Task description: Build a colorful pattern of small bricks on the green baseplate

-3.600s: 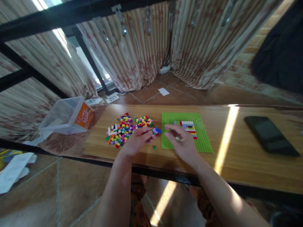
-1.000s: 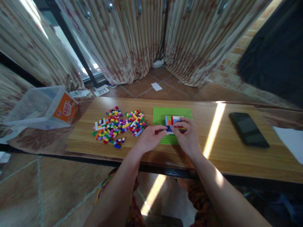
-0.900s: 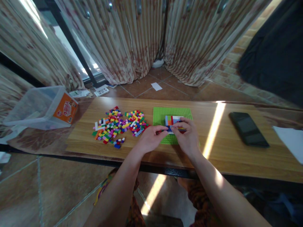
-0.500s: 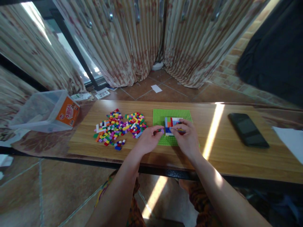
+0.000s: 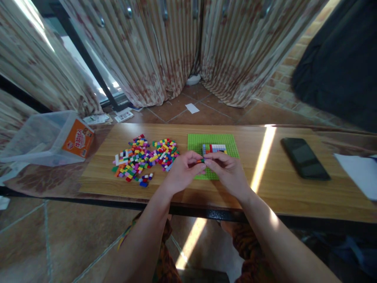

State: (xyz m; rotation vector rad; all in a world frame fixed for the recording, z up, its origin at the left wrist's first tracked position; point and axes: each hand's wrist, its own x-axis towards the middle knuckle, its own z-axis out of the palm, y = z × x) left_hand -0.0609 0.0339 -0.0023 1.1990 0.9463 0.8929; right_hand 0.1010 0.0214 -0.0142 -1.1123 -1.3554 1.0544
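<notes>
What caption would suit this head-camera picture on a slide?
Left hand and right hand pinch small bricks together over a green baseplate, beside a loose brick pile.

I see brick pile [image 5: 144, 159] blocking left of green baseplate [image 5: 232, 147]; bin [image 5: 44, 137] far left. Bare wood from baseplate to phone [image 5: 304, 158], also along near edge. Paper [image 5: 357, 173] far right.

Brick pile [image 5: 144, 159] left of baseplate [image 5: 212, 147], phone [image 5: 304, 158] far right.
</notes>
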